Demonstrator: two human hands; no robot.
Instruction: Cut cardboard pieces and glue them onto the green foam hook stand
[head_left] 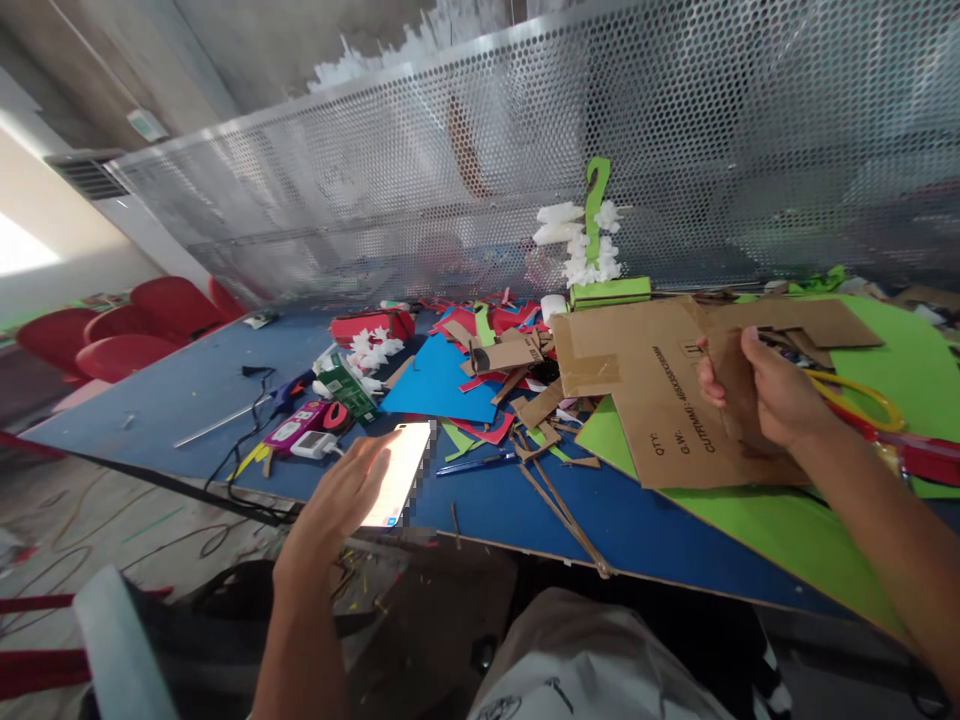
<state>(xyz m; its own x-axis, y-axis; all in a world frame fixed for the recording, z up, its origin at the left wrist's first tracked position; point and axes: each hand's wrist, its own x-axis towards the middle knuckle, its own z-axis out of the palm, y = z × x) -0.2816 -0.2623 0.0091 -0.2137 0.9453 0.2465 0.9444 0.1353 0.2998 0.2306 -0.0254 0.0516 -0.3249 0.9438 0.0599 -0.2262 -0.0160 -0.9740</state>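
Note:
My left hand (pixel 346 490) rests over the left side of a phone (pixel 405 465) with a bright lit screen, at the table's front edge. Its fingers are stretched out together and cover part of the screen. My right hand (pixel 776 390) is closed around a brown cardboard piece (pixel 729 385), thumb on the near face and fingertips round the other side. Below that piece lies a large printed cardboard sheet (pixel 645 400), on top of a green sheet (pixel 795 545). A blue pen (pixel 477 465) lies to the right of the phone.
Blue sheet (pixel 442 385) and paper scraps cover the table's middle. At left are a glue gun (pixel 291 392), a green box (pixel 346 388) and a purple box (pixel 296 428). A white-and-green model (pixel 596 245) stands before the perforated metal screen (pixel 360 180). Yellow-handled scissors (pixel 862 395) lie at right.

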